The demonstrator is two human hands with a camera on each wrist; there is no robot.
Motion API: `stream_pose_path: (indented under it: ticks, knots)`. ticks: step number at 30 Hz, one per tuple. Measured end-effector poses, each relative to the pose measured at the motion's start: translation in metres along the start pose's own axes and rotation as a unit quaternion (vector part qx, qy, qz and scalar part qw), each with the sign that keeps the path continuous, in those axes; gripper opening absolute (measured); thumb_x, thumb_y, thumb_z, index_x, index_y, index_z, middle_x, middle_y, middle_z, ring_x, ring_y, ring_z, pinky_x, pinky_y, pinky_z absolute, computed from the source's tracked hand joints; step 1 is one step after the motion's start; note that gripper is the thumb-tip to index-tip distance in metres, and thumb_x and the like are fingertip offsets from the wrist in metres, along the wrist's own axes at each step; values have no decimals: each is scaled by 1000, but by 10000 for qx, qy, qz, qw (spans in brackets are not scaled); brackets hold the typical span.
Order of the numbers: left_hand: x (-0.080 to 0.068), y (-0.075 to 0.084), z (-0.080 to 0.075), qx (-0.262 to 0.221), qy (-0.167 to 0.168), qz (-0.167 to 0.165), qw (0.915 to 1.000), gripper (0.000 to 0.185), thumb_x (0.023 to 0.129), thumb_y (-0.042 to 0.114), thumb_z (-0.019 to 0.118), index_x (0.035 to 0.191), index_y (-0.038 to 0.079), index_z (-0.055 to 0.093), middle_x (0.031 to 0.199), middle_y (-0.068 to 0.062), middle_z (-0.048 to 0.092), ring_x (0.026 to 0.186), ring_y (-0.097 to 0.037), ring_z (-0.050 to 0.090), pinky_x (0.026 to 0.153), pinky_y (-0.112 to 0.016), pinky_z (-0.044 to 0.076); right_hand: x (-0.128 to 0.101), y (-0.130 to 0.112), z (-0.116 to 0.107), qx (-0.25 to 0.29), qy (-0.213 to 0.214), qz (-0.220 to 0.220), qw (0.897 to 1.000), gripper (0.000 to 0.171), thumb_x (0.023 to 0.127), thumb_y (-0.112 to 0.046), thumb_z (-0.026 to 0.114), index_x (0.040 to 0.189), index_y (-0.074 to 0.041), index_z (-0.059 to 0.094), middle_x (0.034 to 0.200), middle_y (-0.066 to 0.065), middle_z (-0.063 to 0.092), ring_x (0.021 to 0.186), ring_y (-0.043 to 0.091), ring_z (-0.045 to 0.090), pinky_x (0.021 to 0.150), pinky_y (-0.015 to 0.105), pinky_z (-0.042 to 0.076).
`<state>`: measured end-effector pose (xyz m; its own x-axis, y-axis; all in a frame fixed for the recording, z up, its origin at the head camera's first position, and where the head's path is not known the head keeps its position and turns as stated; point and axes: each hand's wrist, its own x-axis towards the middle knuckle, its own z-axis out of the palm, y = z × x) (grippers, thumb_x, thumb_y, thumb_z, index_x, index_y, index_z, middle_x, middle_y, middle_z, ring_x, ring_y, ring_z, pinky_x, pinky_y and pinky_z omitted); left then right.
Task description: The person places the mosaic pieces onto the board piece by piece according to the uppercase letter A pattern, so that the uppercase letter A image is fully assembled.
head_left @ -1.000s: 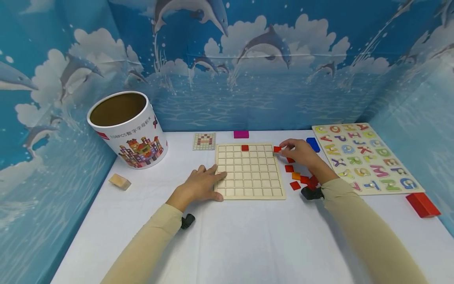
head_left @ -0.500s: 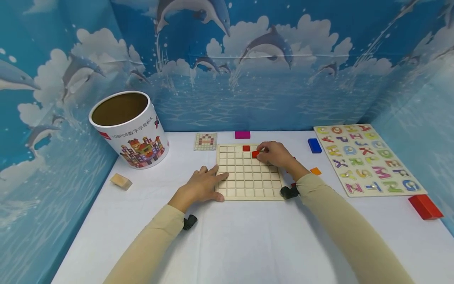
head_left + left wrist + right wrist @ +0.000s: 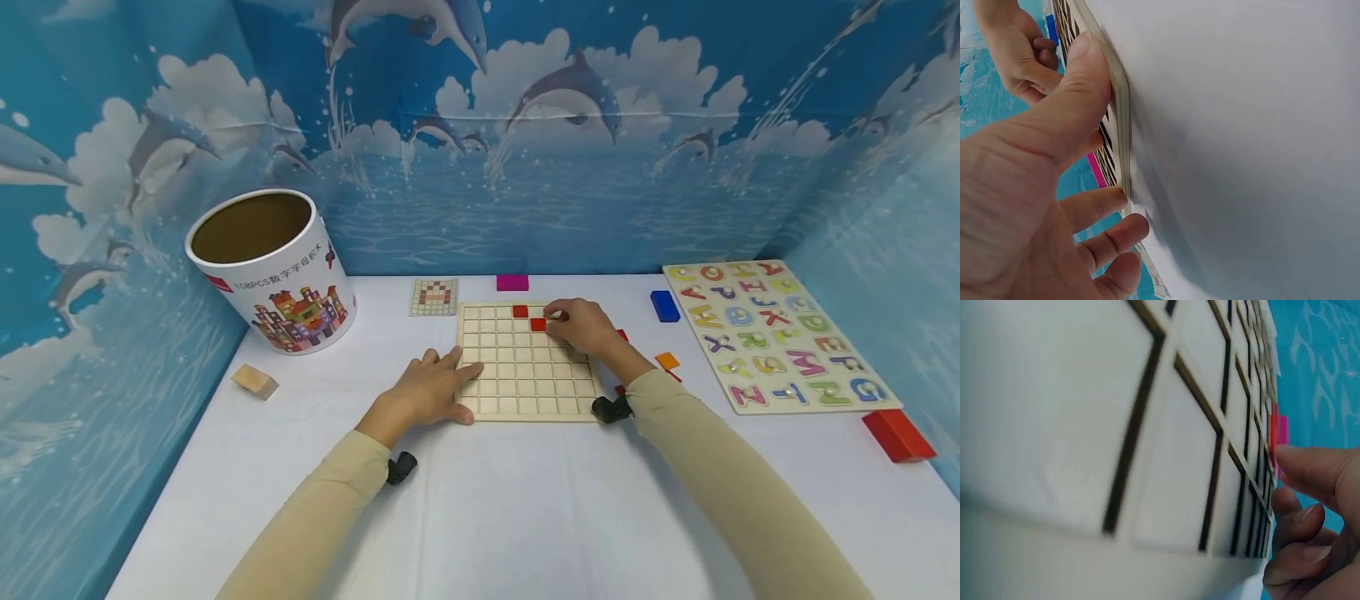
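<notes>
A pale wooden grid board [image 3: 528,382] lies on the table with one red tile [image 3: 521,311] in its far row. My right hand [image 3: 581,323] is over the board's far right part, thumb and fingertip at the edge of a second red tile [image 3: 538,324], one row nearer. In the right wrist view the red tile [image 3: 1274,434] touches the fingertip, and the other fingers are curled. My left hand [image 3: 426,390] rests spread on the board's left side. The left wrist view shows the left thumb [image 3: 1088,75] along the board edge, other fingers around its corner.
Red tiles [image 3: 622,335] and an orange tile [image 3: 667,361] lie right of the board, partly behind the right arm. A pattern card [image 3: 433,297], magenta block [image 3: 512,283], blue block [image 3: 664,306], letter puzzle [image 3: 776,337], red block [image 3: 898,436], wooden block [image 3: 255,382] and bucket [image 3: 273,275] stand around.
My right hand has carried a red tile leftward from beside the board onto it. The tile now lies flatter, lined up with the grid. My left hand has stayed in place.
</notes>
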<state>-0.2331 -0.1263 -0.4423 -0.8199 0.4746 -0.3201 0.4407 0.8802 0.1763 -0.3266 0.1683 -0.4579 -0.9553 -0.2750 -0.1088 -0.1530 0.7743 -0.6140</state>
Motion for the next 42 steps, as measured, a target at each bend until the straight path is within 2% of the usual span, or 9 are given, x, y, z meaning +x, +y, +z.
stream_pose_path:
  ticks: [6, 9, 13, 17, 19, 24, 30, 34, 42]
  knots:
    - [1, 1, 0, -76, -31, 54, 10000, 88, 86, 55, 74, 161, 31, 34, 169, -13, 20, 133, -34, 40, 103, -51, 38, -23, 22, -30, 862, 314, 530, 9944, 42, 103, -28, 60, 142, -10, 59, 122, 18, 61, 100, 32, 57, 80, 42, 48]
    - [0, 1, 0, -72, -38, 30, 10000, 87, 86, 55, 73, 161, 31, 34, 169, -14, 20, 134, -34, 39, 103, -50, 38, -39, 38, -44, 1592, 540, 897, 9817, 47, 104, -31, 60, 145, -10, 55, 121, 19, 58, 94, 33, 55, 73, 40, 46]
    - [-1, 0, 0, -96, -49, -14, 9999, 87, 86, 55, 73, 161, 31, 35, 169, -14, 20, 134, -34, 39, 104, -51, 38, -55, 53, -53, 2449, 714, 1529, 9548, 51, 103, -34, 62, 148, -13, 51, 115, 17, 56, 84, 29, 52, 64, 34, 42]
    - [-3, 0, 0, -205, -42, -38, 9998, 87, 87, 55, 73, 161, 29, 35, 169, -15, 20, 135, -35, 38, 106, -53, 36, -60, 59, -52, 2762, 655, 2098, 9356, 53, 102, -32, 64, 151, -18, 49, 116, 12, 55, 82, 23, 51, 62, 29, 40]
    - [-4, 1, -1, -262, -35, -49, 9996, 87, 87, 54, 73, 161, 29, 34, 169, -14, 20, 135, -35, 37, 107, -53, 35, -60, 62, -50, 2717, 619, 2352, 9312, 53, 101, -31, 64, 151, -20, 50, 117, 12, 54, 82, 24, 50, 62, 29, 39]
    - [-4, 1, -1, -302, -43, -25, 9995, 87, 87, 53, 73, 161, 29, 35, 169, -14, 19, 134, -34, 38, 107, -52, 35, -55, 68, -48, 2142, 475, 2623, 9397, 51, 99, -27, 68, 147, -18, 53, 125, 16, 53, 96, 30, 49, 68, 32, 41]
    - [-2, 2, -1, -285, -79, -30, 9996, 87, 87, 53, 73, 161, 30, 34, 170, -13, 18, 131, -32, 39, 106, -51, 36, -53, 73, -49, 1511, 150, 2229, 9629, 53, 96, -16, 69, 147, -12, 54, 138, 23, 47, 119, 37, 44, 84, 39, 44]
    - [-1, 2, 0, -242, -89, -70, 9996, 87, 87, 53, 73, 161, 30, 34, 170, -13, 18, 130, -31, 38, 106, -50, 36, -51, 73, -49, 1275, -35, 2042, 9706, 52, 96, -14, 69, 146, -10, 56, 136, 24, 46, 120, 39, 42, 87, 41, 43]
    - [-3, 3, 0, -313, -40, -71, 9995, 87, 86, 52, 74, 160, 29, 36, 169, -14, 19, 134, -34, 37, 108, -53, 35, -52, 73, -50, 793, -94, 1921, 9781, 45, 97, -18, 69, 141, -12, 61, 126, 21, 51, 111, 36, 46, 79, 39, 44]
